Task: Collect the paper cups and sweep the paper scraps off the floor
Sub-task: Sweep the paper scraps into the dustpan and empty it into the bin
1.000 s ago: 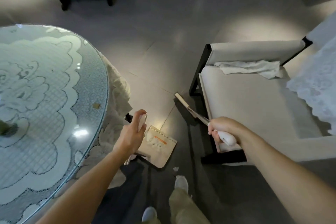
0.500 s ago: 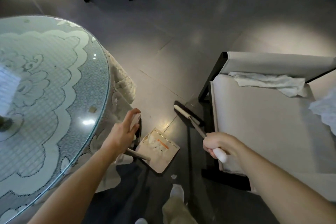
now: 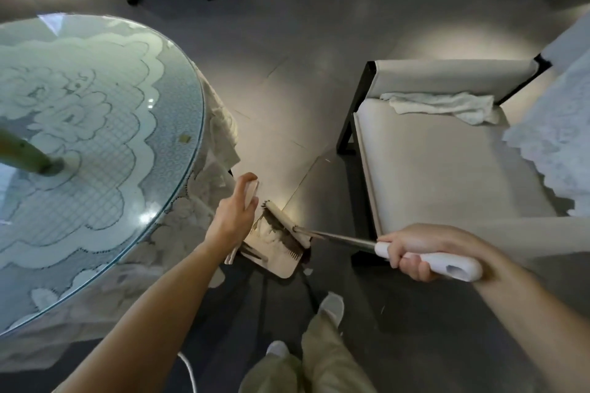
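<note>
So the person stood btw a round glass-topped table (image 3: 95, 124) and a cushioned chair (image 3: 431, 175), mid-sweep. Left hand (image 3: 234, 212) had its fingers curled round the upright handle of the dustpan (image 3: 281, 263), thumb up top, pan tipped w/ its lip down on the floor (image 3: 287, 57). Right hand (image 3: 424, 249) was clamped round the white grip at the end of the broom (image 3: 344, 238), and the broom head (image 3: 285, 223) sat right across the pan's mouth, bristles touching it. The paper scraps (image 3: 266, 231) looked like a pale heap inside the pan just behind the bristles, plus one loose bit (image 3: 308, 271) on the tile beside the pan's near corner. Didn't spot any paper cups tbh. My guess: the scraps weigh next to nothing and are floppy, so a hard flick would prob send them fluttering or skidding off. Short gentle strokes, lip pressed flat so nothing slips under. Broom seemed stiff and light, fine to steer from that grip; pan's rigid, so take it by the handle.
</note>
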